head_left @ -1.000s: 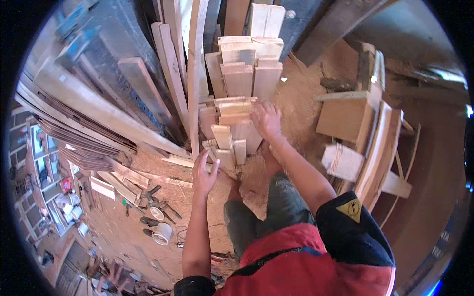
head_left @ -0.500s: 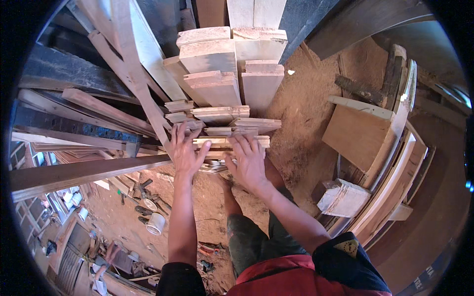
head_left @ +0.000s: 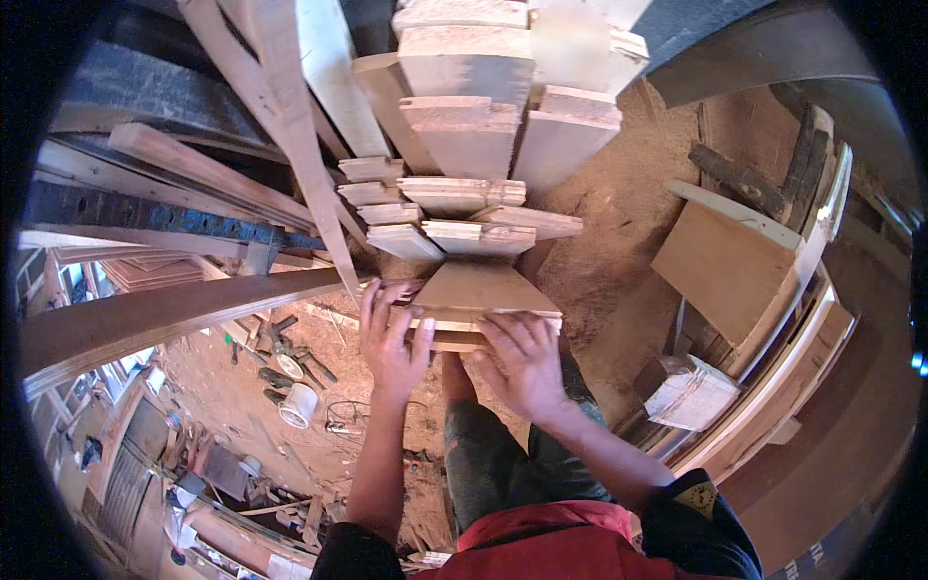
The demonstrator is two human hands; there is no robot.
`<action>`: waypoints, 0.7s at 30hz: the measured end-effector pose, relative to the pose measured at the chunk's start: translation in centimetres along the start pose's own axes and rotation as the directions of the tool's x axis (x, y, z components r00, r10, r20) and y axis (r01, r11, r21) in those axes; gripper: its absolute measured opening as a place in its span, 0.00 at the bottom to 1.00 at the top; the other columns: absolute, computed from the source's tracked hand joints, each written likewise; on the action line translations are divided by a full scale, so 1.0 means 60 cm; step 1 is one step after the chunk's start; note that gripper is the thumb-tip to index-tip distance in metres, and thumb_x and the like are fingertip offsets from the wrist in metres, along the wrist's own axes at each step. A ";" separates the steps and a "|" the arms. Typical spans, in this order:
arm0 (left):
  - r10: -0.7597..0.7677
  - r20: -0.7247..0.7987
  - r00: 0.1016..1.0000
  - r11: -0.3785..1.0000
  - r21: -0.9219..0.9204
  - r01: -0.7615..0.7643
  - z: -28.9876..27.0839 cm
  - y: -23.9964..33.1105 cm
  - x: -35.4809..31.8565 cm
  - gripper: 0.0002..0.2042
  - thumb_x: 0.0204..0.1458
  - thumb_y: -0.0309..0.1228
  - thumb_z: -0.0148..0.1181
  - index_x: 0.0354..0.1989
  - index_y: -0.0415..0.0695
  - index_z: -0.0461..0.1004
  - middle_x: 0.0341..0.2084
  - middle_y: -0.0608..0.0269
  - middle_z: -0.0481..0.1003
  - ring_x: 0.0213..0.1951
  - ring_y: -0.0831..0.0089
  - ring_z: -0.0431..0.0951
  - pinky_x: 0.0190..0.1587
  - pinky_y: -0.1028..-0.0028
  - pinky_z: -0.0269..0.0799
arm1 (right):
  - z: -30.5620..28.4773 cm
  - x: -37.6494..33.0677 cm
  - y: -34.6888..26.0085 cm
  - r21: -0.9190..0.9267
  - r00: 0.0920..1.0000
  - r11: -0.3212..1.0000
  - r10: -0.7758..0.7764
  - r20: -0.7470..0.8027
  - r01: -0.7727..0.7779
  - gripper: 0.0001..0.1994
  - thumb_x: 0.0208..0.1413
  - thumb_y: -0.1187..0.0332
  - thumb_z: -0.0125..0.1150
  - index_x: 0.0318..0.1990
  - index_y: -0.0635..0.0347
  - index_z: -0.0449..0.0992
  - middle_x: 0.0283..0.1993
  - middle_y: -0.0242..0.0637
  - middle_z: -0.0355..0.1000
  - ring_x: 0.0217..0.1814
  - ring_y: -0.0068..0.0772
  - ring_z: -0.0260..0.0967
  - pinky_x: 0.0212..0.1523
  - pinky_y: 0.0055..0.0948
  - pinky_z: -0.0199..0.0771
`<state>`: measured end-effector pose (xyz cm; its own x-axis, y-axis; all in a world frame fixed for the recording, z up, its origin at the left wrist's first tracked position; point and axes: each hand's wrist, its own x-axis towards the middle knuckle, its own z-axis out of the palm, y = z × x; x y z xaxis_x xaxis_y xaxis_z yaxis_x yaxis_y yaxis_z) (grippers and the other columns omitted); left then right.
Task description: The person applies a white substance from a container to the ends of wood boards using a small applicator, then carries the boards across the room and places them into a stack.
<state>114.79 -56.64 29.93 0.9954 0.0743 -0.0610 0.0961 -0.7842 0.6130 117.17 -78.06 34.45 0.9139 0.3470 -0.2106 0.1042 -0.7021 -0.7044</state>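
Note:
A short flat wooden board (head_left: 478, 290) lies on top of a pile of cut boards in front of me. My left hand (head_left: 390, 340) grips its near left edge, fingers curled over the wood. My right hand (head_left: 522, 362) holds the near right edge, fingers spread along the board's side. Beyond it, a stack of similar short pale boards (head_left: 464, 208) rises in tiers toward larger planks (head_left: 474, 126) at the top of the view.
Long planks (head_left: 290, 116) lean in from the upper left, and a dark beam (head_left: 164, 319) crosses at the left. A plywood sheet (head_left: 730, 266) and a pale box (head_left: 691, 391) sit at the right. Tools and a white cup (head_left: 298, 404) lie on the sawdust floor.
My view has dropped closer to the stack. Both hands came together from apart and now grip the near board, which sits pulled toward me.

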 end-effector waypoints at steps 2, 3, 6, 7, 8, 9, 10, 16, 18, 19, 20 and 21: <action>-0.016 -0.004 1.000 1.000 0.019 0.016 -0.004 0.004 -0.007 0.11 0.52 0.37 0.63 0.31 0.41 0.78 0.48 0.54 0.74 0.59 0.42 0.67 0.60 0.49 0.63 | -0.021 0.003 0.022 0.083 0.970 0.980 0.161 0.181 -0.178 0.15 0.55 0.65 0.63 0.48 0.60 0.78 0.47 0.43 0.77 0.50 0.44 0.73 0.59 0.48 0.66; -0.002 -0.009 1.000 1.000 0.005 0.002 -0.007 0.007 -0.010 0.09 0.52 0.35 0.63 0.31 0.41 0.77 0.49 0.53 0.74 0.60 0.42 0.66 0.61 0.49 0.63 | -0.019 0.019 0.050 0.191 0.985 0.966 0.167 0.050 -0.173 0.13 0.57 0.65 0.62 0.47 0.60 0.78 0.43 0.44 0.77 0.47 0.46 0.74 0.55 0.47 0.69; 0.007 -0.032 0.999 1.000 -0.014 -0.008 -0.006 0.002 -0.024 0.07 0.51 0.32 0.63 0.31 0.41 0.76 0.49 0.53 0.74 0.60 0.42 0.66 0.60 0.50 0.63 | -0.005 0.120 0.122 0.182 0.954 0.950 0.276 -0.115 -0.253 0.13 0.61 0.64 0.60 0.48 0.60 0.79 0.43 0.49 0.78 0.47 0.51 0.75 0.49 0.46 0.74; 0.010 -0.043 0.999 1.000 -0.020 -0.011 -0.006 0.002 -0.027 0.07 0.50 0.32 0.63 0.31 0.41 0.77 0.48 0.53 0.75 0.59 0.42 0.66 0.60 0.50 0.64 | 0.015 0.146 0.135 0.168 0.975 0.962 0.222 -0.026 -0.214 0.14 0.61 0.62 0.59 0.49 0.59 0.79 0.45 0.49 0.78 0.49 0.52 0.75 0.51 0.46 0.74; 0.017 -0.056 0.998 0.999 -0.027 -0.019 -0.003 0.000 -0.026 0.08 0.50 0.33 0.63 0.31 0.41 0.77 0.48 0.53 0.75 0.59 0.42 0.67 0.60 0.50 0.64 | 0.042 0.172 0.144 0.157 0.984 0.972 0.165 0.060 -0.173 0.15 0.62 0.61 0.58 0.50 0.59 0.79 0.47 0.50 0.77 0.51 0.52 0.75 0.52 0.46 0.74; 0.012 -0.064 0.998 1.000 -0.028 -0.014 -0.001 -0.004 -0.030 0.08 0.50 0.33 0.63 0.31 0.41 0.77 0.48 0.53 0.75 0.59 0.42 0.67 0.60 0.50 0.64 | 0.074 0.199 0.138 0.157 0.965 0.974 0.127 0.228 -0.165 0.16 0.62 0.61 0.58 0.52 0.59 0.77 0.50 0.51 0.76 0.54 0.50 0.74 0.56 0.42 0.72; 0.004 -0.057 0.998 1.000 -0.026 -0.006 -0.002 -0.002 -0.032 0.08 0.50 0.34 0.63 0.31 0.42 0.77 0.48 0.52 0.75 0.59 0.42 0.67 0.59 0.49 0.64 | 0.106 0.220 0.124 0.152 0.916 0.974 0.095 0.389 -0.166 0.17 0.63 0.60 0.58 0.54 0.59 0.76 0.53 0.51 0.75 0.57 0.47 0.73 0.59 0.39 0.70; -0.009 -0.052 0.999 1.000 0.017 0.010 -0.006 0.007 -0.041 0.11 0.52 0.40 0.63 0.31 0.45 0.78 0.48 0.55 0.75 0.60 0.44 0.67 0.57 0.50 0.65 | 0.334 0.315 0.092 -0.123 0.913 0.946 -0.248 0.324 0.301 0.22 0.58 0.64 0.54 0.58 0.66 0.72 0.60 0.50 0.69 0.62 0.48 0.67 0.62 0.42 0.68; -0.014 -0.046 0.999 1.000 0.020 0.015 -0.004 0.006 -0.047 0.10 0.51 0.38 0.63 0.32 0.44 0.78 0.48 0.53 0.75 0.59 0.43 0.67 0.58 0.49 0.65 | 0.379 0.312 0.092 -0.227 0.895 0.882 -0.345 0.284 0.412 0.23 0.56 0.66 0.53 0.58 0.68 0.71 0.60 0.50 0.69 0.61 0.48 0.67 0.61 0.42 0.68; -0.014 -0.052 0.999 1.000 0.025 0.015 -0.003 0.003 -0.050 0.11 0.52 0.41 0.63 0.31 0.46 0.79 0.48 0.56 0.75 0.60 0.44 0.67 0.57 0.51 0.65 | 0.395 0.303 0.090 -0.302 0.917 0.869 -0.342 0.206 0.392 0.22 0.56 0.66 0.52 0.57 0.69 0.72 0.57 0.49 0.69 0.59 0.47 0.67 0.60 0.42 0.68; -0.021 -0.058 0.998 0.999 0.030 0.023 0.000 0.001 -0.056 0.12 0.52 0.44 0.64 0.31 0.47 0.79 0.49 0.59 0.75 0.61 0.45 0.66 0.55 0.52 0.65 | 0.399 0.296 0.082 -0.373 0.929 0.852 -0.344 0.133 0.369 0.22 0.55 0.67 0.52 0.55 0.69 0.73 0.54 0.48 0.70 0.57 0.46 0.67 0.58 0.42 0.68; -0.025 -0.054 0.998 0.999 0.028 0.027 0.000 -0.001 -0.061 0.12 0.52 0.44 0.64 0.31 0.47 0.79 0.49 0.59 0.75 0.61 0.45 0.66 0.55 0.52 0.65 | 0.401 0.293 0.077 -0.372 0.930 0.852 -0.341 0.137 0.367 0.22 0.55 0.67 0.52 0.55 0.69 0.73 0.54 0.48 0.70 0.57 0.46 0.67 0.58 0.42 0.68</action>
<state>111.14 -56.85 30.10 0.9913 0.1273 -0.0334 0.1224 -0.7987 0.5891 124.31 -60.26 11.19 0.7605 0.6474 -0.0490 0.5706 -0.7025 -0.4255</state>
